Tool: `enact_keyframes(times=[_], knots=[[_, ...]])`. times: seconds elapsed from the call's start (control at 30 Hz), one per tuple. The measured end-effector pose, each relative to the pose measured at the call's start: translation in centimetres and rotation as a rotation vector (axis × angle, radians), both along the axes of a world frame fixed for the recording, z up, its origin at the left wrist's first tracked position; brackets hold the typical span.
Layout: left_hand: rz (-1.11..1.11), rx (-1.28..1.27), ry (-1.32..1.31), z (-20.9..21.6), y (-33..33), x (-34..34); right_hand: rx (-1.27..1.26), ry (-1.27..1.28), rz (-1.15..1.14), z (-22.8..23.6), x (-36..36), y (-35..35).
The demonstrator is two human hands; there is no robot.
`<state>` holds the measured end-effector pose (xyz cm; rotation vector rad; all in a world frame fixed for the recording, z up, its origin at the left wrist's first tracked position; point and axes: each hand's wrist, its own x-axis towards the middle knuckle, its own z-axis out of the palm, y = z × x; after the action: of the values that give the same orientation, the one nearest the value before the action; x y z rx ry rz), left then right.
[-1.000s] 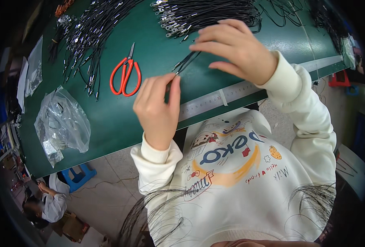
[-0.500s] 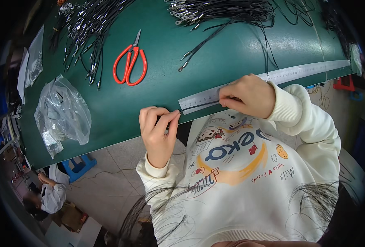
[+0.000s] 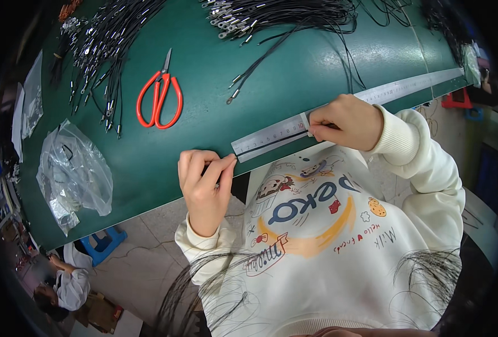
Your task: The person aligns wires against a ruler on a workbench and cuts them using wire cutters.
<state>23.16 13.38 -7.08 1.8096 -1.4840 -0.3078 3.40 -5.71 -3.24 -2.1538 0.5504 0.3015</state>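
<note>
A long steel ruler lies along the near edge of the green table. A thin black cable runs straight along the ruler's lower edge, between my two hands. At the ruler's left end, my left hand pinches one end of the cable between thumb and forefinger. My right hand is closed on the cable farther along, resting over the ruler and hiding part of it. Something small and whitish shows by its fingertips, too small to name. Beyond the ruler lie scissors with red handles, blades pointing away.
Bundles of black cables with metal ring ends lie at the back, with another heap at the far left. A clear plastic bag sits on the left. Below the table are a blue stool and another person.
My right hand has slid rightward along the ruler, baring more of its markings and more cable. My left hand keeps its pinch at the ruler's end. The whole view has shifted slightly.
</note>
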Motion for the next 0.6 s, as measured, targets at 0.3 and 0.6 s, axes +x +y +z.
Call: enact_keyframes(times=[0.3,0.6], knots=[[-0.015,-0.01,0.001,-0.1,-0.1,0.0,-0.06,0.109,0.057,0.1,1.1,-0.4],[0.065,-0.019,0.032,1.4,-0.9,3.3,0.008,0.129,-0.023,-0.3,1.3,-0.4]])
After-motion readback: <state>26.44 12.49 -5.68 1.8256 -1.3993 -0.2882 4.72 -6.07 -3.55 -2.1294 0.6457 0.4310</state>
